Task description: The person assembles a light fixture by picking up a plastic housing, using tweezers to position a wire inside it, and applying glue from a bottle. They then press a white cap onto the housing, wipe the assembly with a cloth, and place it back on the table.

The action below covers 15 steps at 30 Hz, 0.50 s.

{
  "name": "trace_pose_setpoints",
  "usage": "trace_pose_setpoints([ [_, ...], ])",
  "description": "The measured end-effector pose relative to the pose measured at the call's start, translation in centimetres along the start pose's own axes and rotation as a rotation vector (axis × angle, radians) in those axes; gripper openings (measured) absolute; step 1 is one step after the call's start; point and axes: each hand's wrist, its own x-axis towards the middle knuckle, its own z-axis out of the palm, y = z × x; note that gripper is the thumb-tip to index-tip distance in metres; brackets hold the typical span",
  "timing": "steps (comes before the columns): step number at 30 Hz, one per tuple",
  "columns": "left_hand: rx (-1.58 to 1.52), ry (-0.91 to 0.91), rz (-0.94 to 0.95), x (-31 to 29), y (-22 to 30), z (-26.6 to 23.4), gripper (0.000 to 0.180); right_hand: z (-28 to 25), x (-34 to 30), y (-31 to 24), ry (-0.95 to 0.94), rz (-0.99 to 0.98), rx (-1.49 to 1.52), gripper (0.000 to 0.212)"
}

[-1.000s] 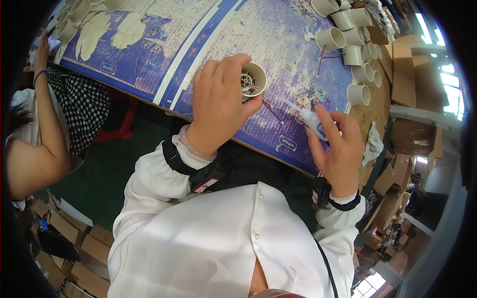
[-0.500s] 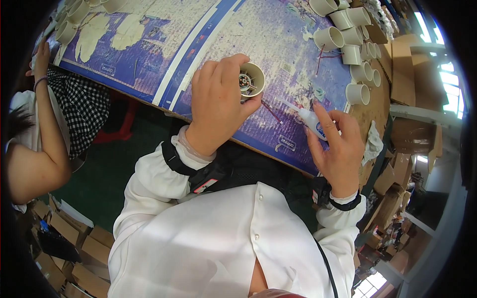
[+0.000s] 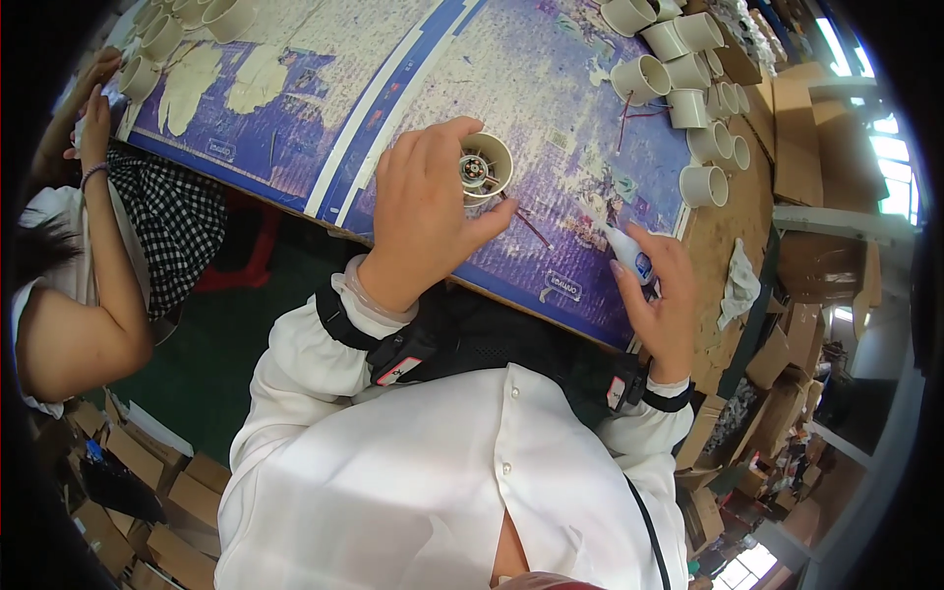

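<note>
My left hand (image 3: 421,202) is closed round a cream plastic cup-shaped housing (image 3: 499,155), whose open mouth faces up. Inside it sits a round motor part (image 3: 473,170) with a dark, dotted centre and thin ribs around it. Dark red wires (image 3: 533,229) trail from the housing onto the table. To the right, my right hand (image 3: 661,285) grips a small white squeeze bottle (image 3: 627,254) with a narrow nozzle that points up and left, toward the housing but apart from it. The fingers hide the bottle's lower end.
Several similar cream housings (image 3: 704,186) stand and lie along the table's right side, some with red wires. More housings (image 3: 141,77) are at the far left. A co-worker's arm (image 3: 108,246) is at the left. A white rag (image 3: 738,283) lies on the wooden edge, near cardboard boxes (image 3: 796,138).
The bottle has turned more upright in my right hand, which has shifted slightly left. My left hand and the housing have moved a little left and nearer to me.
</note>
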Motion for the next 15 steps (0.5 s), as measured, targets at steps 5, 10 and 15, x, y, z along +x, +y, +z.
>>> trace_pose_setpoints([
  [5,-0.063,-0.066,-0.012,0.1,0.2,-1.0,0.068,0.8,-2.3,3.6,0.039,0.238,0.358,0.039],
  [10,-0.120,-0.150,-0.097,0.6,-0.8,-2.1,0.057,0.2,-3.0,7.1,0.191,0.277,0.643,0.040],
  [15,-0.010,-0.072,-0.101,2.6,-5.3,-4.2,0.054,-1.6,-3.5,12.5,0.254,0.289,0.474,0.037],
])
